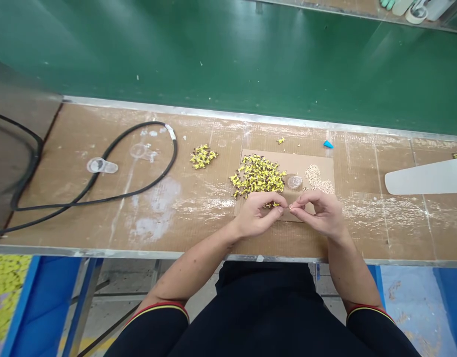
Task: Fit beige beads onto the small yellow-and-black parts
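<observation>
Narrow pinch from both the left hand (pixel 256 215) and right hand (pixel 319 215), fingertips (pixel 282 209) almost touching, anything held too tiny to tell. At 12 o'clock, just beyond: heap of little yellow-and-black pieces (pixel 257 174) on a flat brown cardboard sheet (pixel 306 163).

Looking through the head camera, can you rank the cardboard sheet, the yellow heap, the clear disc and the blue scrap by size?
Largest to smallest: the cardboard sheet, the yellow heap, the clear disc, the blue scrap.

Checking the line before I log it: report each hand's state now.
Left hand: closed in a pinch; anything held is too small to tell.
Right hand: closed in a pinch against the left; held item also too small to tell.
</observation>
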A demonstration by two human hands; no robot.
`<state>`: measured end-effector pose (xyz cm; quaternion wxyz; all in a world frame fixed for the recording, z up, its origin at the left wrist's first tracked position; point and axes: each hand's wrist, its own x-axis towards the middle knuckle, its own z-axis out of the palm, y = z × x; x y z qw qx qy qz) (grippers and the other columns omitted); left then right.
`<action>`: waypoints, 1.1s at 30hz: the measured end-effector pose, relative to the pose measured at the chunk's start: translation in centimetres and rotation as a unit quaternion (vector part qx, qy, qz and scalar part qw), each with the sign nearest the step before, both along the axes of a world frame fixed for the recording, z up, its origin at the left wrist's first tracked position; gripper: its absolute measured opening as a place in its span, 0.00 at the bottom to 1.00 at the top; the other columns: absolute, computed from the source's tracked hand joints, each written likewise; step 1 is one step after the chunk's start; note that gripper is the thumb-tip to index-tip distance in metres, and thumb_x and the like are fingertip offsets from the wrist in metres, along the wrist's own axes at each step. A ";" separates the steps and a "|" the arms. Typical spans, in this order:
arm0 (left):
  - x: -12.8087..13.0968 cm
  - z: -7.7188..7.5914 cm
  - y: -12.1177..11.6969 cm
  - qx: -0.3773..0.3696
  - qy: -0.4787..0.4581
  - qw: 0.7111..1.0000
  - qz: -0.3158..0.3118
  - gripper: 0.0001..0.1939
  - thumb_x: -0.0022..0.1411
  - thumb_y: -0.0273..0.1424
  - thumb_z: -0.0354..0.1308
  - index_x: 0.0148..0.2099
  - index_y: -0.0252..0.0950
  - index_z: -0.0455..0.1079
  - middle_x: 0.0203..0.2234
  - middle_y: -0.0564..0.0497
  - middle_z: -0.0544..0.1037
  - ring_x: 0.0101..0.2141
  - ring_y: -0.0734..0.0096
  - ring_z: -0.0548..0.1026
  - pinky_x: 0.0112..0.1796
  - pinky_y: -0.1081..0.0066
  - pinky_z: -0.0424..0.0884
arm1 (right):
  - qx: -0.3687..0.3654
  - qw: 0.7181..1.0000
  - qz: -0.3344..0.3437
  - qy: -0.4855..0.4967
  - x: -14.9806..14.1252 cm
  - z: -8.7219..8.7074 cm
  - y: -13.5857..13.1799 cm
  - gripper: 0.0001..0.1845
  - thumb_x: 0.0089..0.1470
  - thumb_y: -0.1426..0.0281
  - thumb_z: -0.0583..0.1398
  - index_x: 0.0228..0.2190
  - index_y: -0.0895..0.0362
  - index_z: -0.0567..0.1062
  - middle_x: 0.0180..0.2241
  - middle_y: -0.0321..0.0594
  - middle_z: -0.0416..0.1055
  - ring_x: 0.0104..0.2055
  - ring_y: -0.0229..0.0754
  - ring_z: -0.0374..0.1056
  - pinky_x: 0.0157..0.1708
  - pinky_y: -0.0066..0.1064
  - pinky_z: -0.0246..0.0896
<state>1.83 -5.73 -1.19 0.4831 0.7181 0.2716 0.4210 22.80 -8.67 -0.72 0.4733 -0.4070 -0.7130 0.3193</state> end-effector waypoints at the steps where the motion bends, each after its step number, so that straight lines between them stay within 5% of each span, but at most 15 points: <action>1: -0.1 0.0 0.0 0.007 0.001 1.000 0.000 0.05 0.66 0.27 0.58 0.38 0.34 0.75 0.28 0.50 0.82 0.28 0.73 0.79 0.33 0.74 0.73 | -0.001 1.000 -0.002 -0.003 0.0 0.0 0.0 0.07 0.57 0.72 0.70 0.37 0.52 0.77 0.29 0.34 0.81 0.28 0.37 0.77 0.28 0.30 0.74; 9: 0.0 0.0 0.0 0.071 0.006 0.997 0.006 0.06 0.69 0.26 0.58 0.41 0.35 0.77 0.32 0.47 0.85 0.30 0.73 0.82 0.34 0.75 0.77 | -0.027 1.000 0.002 -0.010 -0.1 0.4 0.2 0.06 0.59 0.67 0.69 0.34 0.53 0.77 0.28 0.35 0.80 0.28 0.37 0.77 0.28 0.28 0.73; 21: 0.8 -1.2 -0.3 -0.235 -0.097 0.967 -0.033 0.18 0.67 0.45 0.63 0.38 0.33 0.73 0.24 0.51 0.78 0.25 0.75 0.76 0.27 0.77 0.70 | 0.132 0.989 -0.008 -0.071 -1.1 0.3 0.7 0.11 0.61 0.79 0.64 0.42 0.52 0.79 0.33 0.38 0.79 0.33 0.40 0.75 0.33 0.33 0.74; 33: 1.2 -1.4 -0.3 -0.274 -0.125 0.953 -0.004 0.17 0.66 0.44 0.65 0.37 0.33 0.73 0.24 0.51 0.79 0.26 0.73 0.79 0.31 0.74 0.75 | 0.088 0.992 -0.043 -0.085 -1.5 -0.1 0.5 0.06 0.63 0.76 0.62 0.37 0.52 0.77 0.32 0.39 0.76 0.35 0.42 0.73 0.33 0.33 0.71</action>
